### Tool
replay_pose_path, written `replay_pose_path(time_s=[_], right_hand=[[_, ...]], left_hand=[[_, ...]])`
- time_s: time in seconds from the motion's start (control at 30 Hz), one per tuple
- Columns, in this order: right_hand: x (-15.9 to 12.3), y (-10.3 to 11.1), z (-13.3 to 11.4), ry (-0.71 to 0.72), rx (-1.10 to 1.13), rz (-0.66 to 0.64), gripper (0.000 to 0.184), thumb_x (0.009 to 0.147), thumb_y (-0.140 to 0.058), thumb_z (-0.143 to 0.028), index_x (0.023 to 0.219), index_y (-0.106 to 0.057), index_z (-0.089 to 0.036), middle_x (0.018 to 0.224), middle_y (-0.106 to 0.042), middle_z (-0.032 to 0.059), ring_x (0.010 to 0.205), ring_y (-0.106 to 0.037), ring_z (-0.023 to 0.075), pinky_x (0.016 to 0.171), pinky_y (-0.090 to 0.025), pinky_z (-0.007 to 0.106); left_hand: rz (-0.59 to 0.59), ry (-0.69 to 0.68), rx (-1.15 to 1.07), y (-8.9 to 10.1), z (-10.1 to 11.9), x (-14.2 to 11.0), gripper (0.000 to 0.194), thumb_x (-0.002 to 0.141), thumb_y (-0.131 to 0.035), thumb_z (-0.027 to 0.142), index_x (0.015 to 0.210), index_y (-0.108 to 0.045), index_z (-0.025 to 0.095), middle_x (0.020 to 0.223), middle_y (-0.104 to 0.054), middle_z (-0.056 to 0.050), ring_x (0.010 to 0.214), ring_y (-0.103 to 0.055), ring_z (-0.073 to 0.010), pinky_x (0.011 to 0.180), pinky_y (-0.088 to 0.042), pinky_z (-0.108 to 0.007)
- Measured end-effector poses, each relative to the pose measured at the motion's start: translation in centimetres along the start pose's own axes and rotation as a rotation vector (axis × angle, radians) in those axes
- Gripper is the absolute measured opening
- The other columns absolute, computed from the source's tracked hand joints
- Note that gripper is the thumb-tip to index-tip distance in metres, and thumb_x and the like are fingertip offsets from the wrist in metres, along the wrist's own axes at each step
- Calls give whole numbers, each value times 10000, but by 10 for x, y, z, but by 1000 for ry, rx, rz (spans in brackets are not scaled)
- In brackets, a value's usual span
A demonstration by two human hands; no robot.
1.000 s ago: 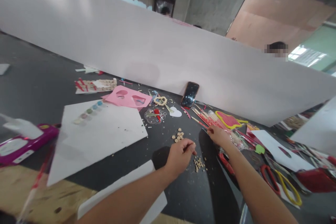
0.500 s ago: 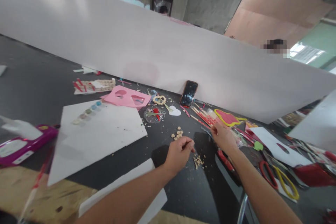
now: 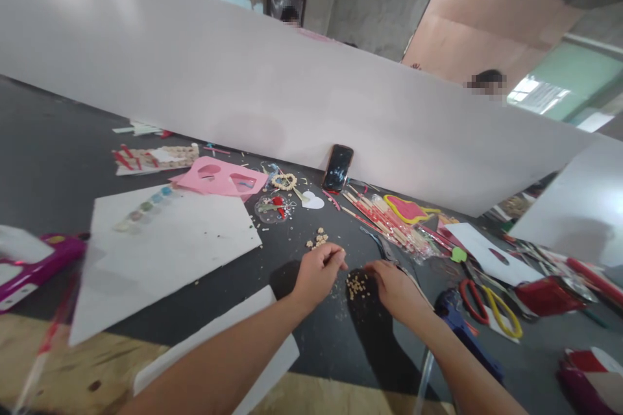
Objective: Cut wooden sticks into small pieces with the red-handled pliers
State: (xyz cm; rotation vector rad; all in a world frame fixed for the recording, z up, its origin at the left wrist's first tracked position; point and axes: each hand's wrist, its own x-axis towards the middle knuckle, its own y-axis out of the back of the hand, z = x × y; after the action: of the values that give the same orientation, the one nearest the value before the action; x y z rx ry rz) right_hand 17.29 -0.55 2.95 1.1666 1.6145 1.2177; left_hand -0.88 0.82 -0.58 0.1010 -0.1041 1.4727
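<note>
My left hand (image 3: 318, 273) is raised over the dark table, thumb and finger pinched together. Whatever sits in that pinch is too small to name. Just beyond it lies a cluster of small flower-shaped wooden pieces (image 3: 318, 238). My right hand (image 3: 396, 288) is beside a loose pile of tiny pale wooden bits (image 3: 357, 285), its index finger and thumb apart at the pile's right edge. Grey pliers (image 3: 383, 246) lie behind the right hand, their handles partly covered by it. A blue tool (image 3: 464, 331) shows partly behind my right forearm.
A phone (image 3: 338, 167) leans on the white partition (image 3: 272, 91). Left are a white board (image 3: 170, 259), pink paper (image 3: 219, 175) and a purple glue gun (image 3: 53, 259). Right are red-and-pale sticks (image 3: 379, 217), scissors (image 3: 487, 308) and a red spool (image 3: 549, 295). Heads show beyond the partition.
My right hand has come down and left from beside the sticks to the pile of tiny wooden bits. My left hand keeps its pinch near the same spot. The view has shifted slightly right.
</note>
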Motion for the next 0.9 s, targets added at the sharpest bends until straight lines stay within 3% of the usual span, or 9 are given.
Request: replay_pose_path(time_s=[0.3,0.47,0.63,0.9], right_hand=[[-5,-17,-24,75,60,-40,345,779,-323,-38,933,-598,-178,908,-593,66,884,-557,143,785,-390,230],[-14,-5,-17,5,47,-30,266,779,-406,-118,978,-567,-190,968,-590,64,916,-548,164,789,-390,263],[-22,-5,-12,-40,39,-72,238,693,-517,-135,917,-571,-197,895,-606,41,814,-562,165,716,-402,261],[-12,-10,-28,25,66,-48,224,802,-405,-144,939,-576,-191,930,-611,55,865,-563,152,752,-400,242]], left_hand=[[9,-29,-8,1,2,-2,201,804,-470,317,751,-589,164,640,-639,-11,499,-488,-93,511,-390,-199],[9,-25,-15,0,1,-2,210,803,-469,316,724,-590,163,630,-636,-8,485,-471,-88,487,-372,-193],[9,-30,-11,-1,1,-1,212,800,-468,318,725,-590,162,629,-637,-5,481,-468,-87,488,-369,-195],[14,-32,-2,1,3,-3,206,799,-470,320,724,-590,170,630,-640,-3,503,-513,-98,514,-399,-196]])
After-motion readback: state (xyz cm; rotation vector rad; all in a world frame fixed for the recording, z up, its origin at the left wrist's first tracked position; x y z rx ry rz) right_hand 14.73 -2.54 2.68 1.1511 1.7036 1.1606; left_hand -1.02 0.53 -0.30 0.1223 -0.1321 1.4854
